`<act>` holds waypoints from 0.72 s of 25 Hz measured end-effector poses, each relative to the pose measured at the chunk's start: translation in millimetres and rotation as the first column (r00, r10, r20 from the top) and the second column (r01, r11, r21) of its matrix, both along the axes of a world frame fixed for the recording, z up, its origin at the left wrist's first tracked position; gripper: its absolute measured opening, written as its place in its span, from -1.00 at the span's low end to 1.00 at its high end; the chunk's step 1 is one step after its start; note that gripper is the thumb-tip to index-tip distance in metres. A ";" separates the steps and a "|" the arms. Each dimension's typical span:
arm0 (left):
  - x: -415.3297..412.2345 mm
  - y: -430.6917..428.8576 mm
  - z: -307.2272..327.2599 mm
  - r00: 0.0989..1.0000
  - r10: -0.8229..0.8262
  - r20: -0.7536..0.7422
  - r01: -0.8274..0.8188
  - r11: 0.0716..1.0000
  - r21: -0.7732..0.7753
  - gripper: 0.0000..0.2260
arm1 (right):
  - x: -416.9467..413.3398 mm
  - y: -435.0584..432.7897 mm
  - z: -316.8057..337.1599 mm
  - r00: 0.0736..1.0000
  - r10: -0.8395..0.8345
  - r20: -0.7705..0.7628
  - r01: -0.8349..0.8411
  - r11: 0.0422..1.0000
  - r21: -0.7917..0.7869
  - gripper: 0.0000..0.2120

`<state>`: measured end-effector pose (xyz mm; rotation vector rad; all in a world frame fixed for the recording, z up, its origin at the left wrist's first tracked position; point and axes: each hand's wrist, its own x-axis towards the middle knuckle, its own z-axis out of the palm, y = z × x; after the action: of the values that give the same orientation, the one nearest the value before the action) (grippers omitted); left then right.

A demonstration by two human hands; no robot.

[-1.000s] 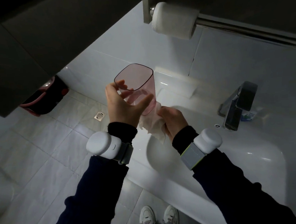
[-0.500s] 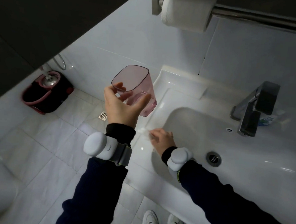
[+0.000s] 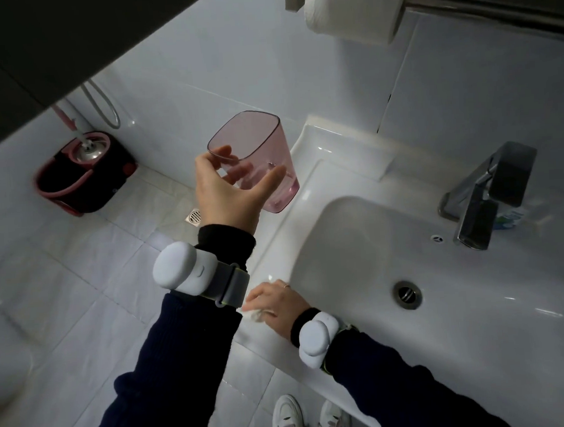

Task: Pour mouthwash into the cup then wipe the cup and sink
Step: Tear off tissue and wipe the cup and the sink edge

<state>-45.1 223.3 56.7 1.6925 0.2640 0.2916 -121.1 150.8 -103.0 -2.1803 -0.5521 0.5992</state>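
Note:
My left hand (image 3: 226, 193) holds a clear pink square cup (image 3: 257, 149) up in the air, left of the white sink (image 3: 370, 161); the cup looks empty. My right hand (image 3: 276, 304) lies palm down on the sink's front left rim, pressing a crumpled white tissue (image 3: 257, 315) that mostly hides under the fingers. A mouthwash bottle (image 3: 512, 217) shows only as a blue-labelled sliver behind the tap.
A chrome tap (image 3: 490, 194) stands at the sink's back right, and the drain (image 3: 407, 294) sits in the basin. A paper roll (image 3: 351, 11) hangs on the wall above. On the tiled floor, a dark red mop bucket (image 3: 83, 172) stands at the left.
My right hand left the cup with the tissue and dropped to the sink's front left rim, sliding nearer along it. The left hand keeps the cup raised.

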 end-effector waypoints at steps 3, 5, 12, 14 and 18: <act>0.8 -2.2 2.0 1.000 -0.017 0.003 0.017 1.000 -0.014 -0.40 | -9.1 -9.7 2.7 0.998 0.045 -0.053 -0.043 0.998 0.049 -0.62; 1.3 -3.6 3.4 1.000 -0.029 0.001 0.029 0.999 -0.021 -0.43 | -11.7 -18.2 5.8 0.995 0.040 -0.086 -0.035 0.998 0.059 -0.64; 5.6 -9.3 4.1 0.996 -0.091 0.003 0.091 0.996 -0.012 -0.43 | 24.0 -40.9 1.1 0.956 -0.289 0.055 0.285 0.955 0.078 -0.63; 7.6 -11.6 3.6 0.993 -0.115 -0.007 0.115 0.993 0.006 -0.40 | 33.2 -41.3 0.0 0.938 -0.345 0.049 0.345 0.939 0.007 -0.76; 11.9 -15.8 1.7 0.987 -0.160 -0.020 0.160 0.987 0.004 -0.40 | 45.9 -33.3 4.1 0.920 -0.391 -0.011 0.391 0.920 -0.013 -0.77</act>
<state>-33.3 207.5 58.5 1.7113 0.1405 0.1563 -75.1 117.4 -98.8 -2.2109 -0.0943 0.3982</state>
